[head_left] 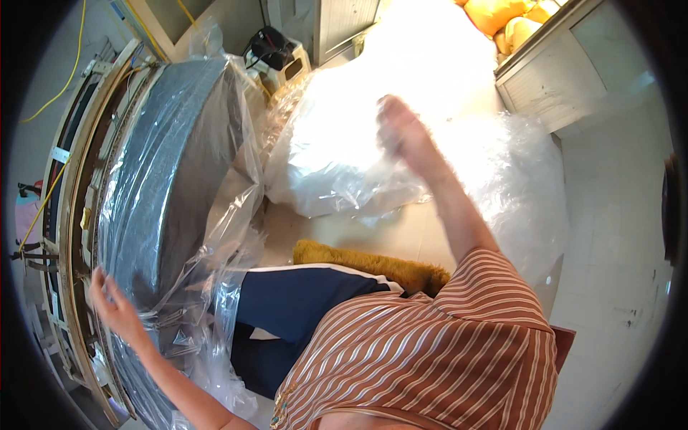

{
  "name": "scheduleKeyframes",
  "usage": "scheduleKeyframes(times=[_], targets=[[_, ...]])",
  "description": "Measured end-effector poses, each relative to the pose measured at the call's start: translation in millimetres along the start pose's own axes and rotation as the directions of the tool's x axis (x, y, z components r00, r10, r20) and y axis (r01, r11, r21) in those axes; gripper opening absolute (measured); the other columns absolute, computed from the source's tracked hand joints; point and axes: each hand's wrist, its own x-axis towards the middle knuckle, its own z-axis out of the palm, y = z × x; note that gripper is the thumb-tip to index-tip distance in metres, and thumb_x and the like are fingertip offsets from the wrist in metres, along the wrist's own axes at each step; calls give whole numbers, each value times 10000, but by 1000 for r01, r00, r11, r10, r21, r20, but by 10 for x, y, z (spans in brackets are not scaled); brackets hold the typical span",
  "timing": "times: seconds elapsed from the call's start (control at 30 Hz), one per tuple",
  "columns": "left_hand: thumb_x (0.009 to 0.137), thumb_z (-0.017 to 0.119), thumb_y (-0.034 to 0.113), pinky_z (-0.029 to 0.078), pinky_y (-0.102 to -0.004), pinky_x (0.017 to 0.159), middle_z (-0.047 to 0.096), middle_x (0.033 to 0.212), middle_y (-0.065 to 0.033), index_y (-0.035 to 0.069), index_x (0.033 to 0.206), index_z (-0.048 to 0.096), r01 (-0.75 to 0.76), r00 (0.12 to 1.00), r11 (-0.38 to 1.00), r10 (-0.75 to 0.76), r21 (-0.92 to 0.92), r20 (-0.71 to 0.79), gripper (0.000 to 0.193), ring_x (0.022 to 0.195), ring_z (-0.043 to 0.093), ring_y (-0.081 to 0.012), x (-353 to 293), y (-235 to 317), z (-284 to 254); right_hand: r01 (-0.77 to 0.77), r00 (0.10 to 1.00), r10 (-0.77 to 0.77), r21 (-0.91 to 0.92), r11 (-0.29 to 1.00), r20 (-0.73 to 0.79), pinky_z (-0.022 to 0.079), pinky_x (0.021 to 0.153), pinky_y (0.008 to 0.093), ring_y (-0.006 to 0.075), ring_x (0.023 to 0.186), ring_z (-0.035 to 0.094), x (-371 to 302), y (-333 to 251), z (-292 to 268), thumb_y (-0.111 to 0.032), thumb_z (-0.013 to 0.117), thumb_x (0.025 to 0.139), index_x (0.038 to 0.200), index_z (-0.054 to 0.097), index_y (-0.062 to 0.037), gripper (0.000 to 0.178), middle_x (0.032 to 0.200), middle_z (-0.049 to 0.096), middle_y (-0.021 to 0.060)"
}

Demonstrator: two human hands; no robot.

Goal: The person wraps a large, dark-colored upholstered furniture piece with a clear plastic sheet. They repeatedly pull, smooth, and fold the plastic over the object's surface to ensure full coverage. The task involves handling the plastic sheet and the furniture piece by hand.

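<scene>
The left hand (117,312) is reaching to the near left edge of the plastic-wrapped grey slab (147,183), its grip spreading loosely, the slab extending ahead and rightward, while the blurred right hand (406,132) is overlapping the bright plastic heap (337,175), its grip impossible to tell.

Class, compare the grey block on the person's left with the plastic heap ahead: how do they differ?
Colour: the grey block shows dark through clear film, while the plastic heap looks whitish, its upper part lost in glare.
Shape: the block has long, defined edges; the heap is loose and billowy.
Nearest hand: the left hand is by the block, the blurred right hand over the heap.
Shared: shiny, crinkled plastic.
</scene>
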Motion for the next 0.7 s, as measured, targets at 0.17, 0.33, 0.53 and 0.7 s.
scheduleKeyframes(times=[0.17,0.33,0.53,0.7], targets=[[974,377,459,387,-348,957,592,1166,-104,21,1231,541,736,442,352,396,-578,805,533,1091,534,-191,-259,1894,778,-61,848,132,-153,986,513,433,698,251,93,808,488,-570,258,996,-219,457,974,986,471,-109,112,878,469,16],[953,508,260,449,-260,702,590,818,-28,-3,1031,611,814,203,354,568,-460,798,293,749,553,-123,-499,2284,1380,-33,451,270,-287,957,850,435,722,322,152,862,565,-854,357,1287,-117,500,913,990,466,-57,104,929,579,69],[930,482,69,387,-233,575,564,747,-30,-9,862,618,342,664,542,439,-768,605,171,608,475,-82,-121,2191,452,649,660,-419,-754,-100,623,457,865,371,236,986,598,197,169,416,-310,731,736,1177,577,-137,499,1068,623,110],[897,541,21,437,-275,713,556,929,-63,-24,933,593,-6,900,768,284,-641,332,77,826,535,-159,176,1620,196,529,819,-452,-771,355,354,468,670,400,359,776,605,818,-312,336,-75,522,791,1001,562,-65,213,741,612,160]])
